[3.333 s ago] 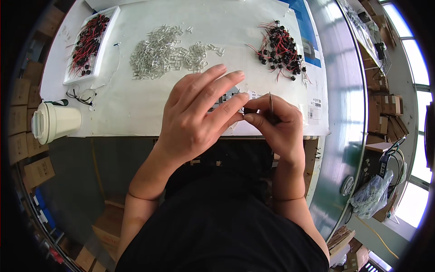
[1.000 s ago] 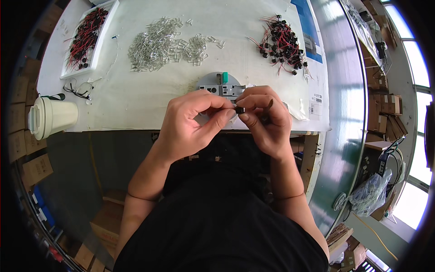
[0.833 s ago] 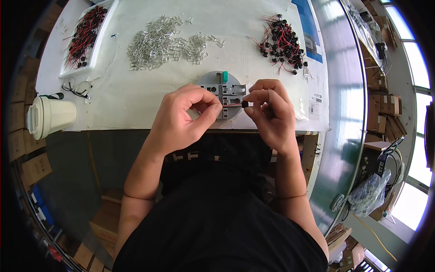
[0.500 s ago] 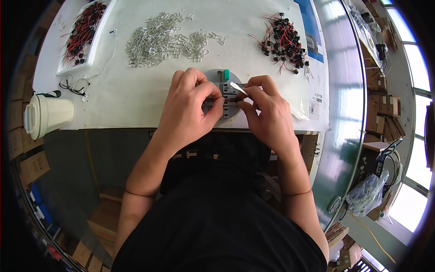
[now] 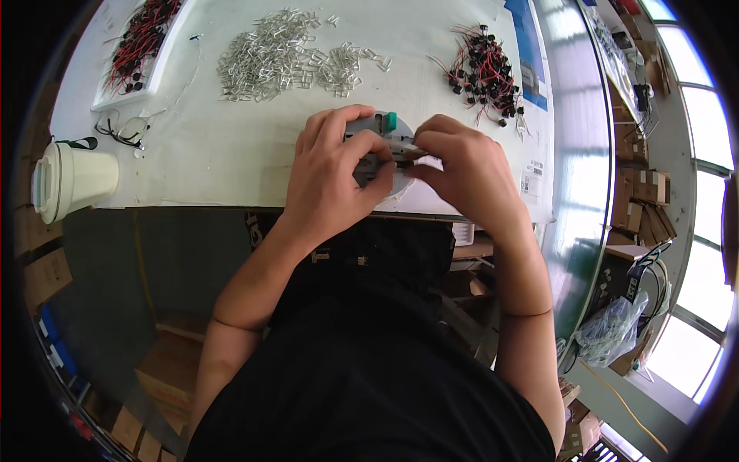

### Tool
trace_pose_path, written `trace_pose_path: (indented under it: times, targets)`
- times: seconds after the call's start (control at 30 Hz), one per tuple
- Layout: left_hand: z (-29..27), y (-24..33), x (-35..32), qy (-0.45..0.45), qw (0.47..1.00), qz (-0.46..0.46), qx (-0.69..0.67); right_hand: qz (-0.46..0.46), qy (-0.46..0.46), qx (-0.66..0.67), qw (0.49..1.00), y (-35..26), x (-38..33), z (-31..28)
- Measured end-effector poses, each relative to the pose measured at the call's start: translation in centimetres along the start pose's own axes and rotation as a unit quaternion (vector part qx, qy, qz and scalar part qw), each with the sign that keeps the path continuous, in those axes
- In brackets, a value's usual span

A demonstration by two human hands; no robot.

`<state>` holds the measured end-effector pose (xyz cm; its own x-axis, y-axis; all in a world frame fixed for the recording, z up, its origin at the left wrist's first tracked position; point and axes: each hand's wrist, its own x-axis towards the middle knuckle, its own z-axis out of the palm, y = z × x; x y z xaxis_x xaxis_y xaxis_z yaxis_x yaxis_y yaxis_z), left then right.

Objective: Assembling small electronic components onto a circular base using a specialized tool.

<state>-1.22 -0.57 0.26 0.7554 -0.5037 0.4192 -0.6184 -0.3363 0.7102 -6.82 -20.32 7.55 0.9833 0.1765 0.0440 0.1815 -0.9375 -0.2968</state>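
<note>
On the near edge of the white table sits a round grey fixture (image 5: 400, 183) with a green block (image 5: 391, 122) at its far side. My left hand (image 5: 336, 165) bends over its left part, thumb and index finger pinched together at the middle; whatever is between them is too small to make out. From the other side my right hand (image 5: 466, 158) reaches in, with thumb and fingertips closed on a slim silvery tool (image 5: 400, 145) whose end shows above the fixture. Both sets of fingertips nearly meet and cover much of the fixture's centre.
Beyond my hands lies a heap of bent metal clips (image 5: 269, 61). Black parts with red wires (image 5: 485, 77) are piled at the far right, and more fill a white tray (image 5: 158, 65) at the far left. Eyeglasses (image 5: 123, 129) and a cream lidded bucket (image 5: 88, 175) are on the left.
My right hand has turned and closed in over the fixture, and the silvery tool now lies flatter. The left hand keeps its pinch at the centre. The whole view has shifted slightly.
</note>
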Motion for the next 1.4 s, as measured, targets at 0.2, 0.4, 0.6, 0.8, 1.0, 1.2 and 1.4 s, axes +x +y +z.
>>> trace_pose_path:
  times: [0.2,0.4,0.6,0.8,1.0,1.2,1.4]
  targets:
    - [0.2,0.1,-0.2,-0.001,1.0,-0.013,0.007,0.008,0.244,0.602,0.76,-0.6,0.6,3.7]
    - [-0.1,-0.1,-0.3,-0.016,1.0,-0.012,0.005,-0.045,0.287,0.609,0.738,-0.7,1.6,6.7]
    - [-0.5,1.2,0.5,0.0,0.999,-0.006,0.04,-0.097,0.302,0.476,0.82,-0.6,1.0,7.7]
    - [-2.2,2.5,2.2,-0.087,0.996,0.018,-0.005,-0.124,0.274,0.745,0.596,-1.8,-0.5,1.3]
    - [-0.3,0.0,1.1,0.013,0.988,0.108,-0.108,0.082,0.252,0.502,0.823,-0.7,-2.6,-2.8]
    - [-2.3,-1.2,-0.6,-0.057,0.991,0.026,-0.115,0.108,0.089,0.239,0.961,1.3,-1.9,-0.8]
    - [-3.2,-1.0,0.5,-0.131,0.988,-0.041,-0.075,0.077,-0.003,0.11,0.991,-0.2,-1.4,-0.7]
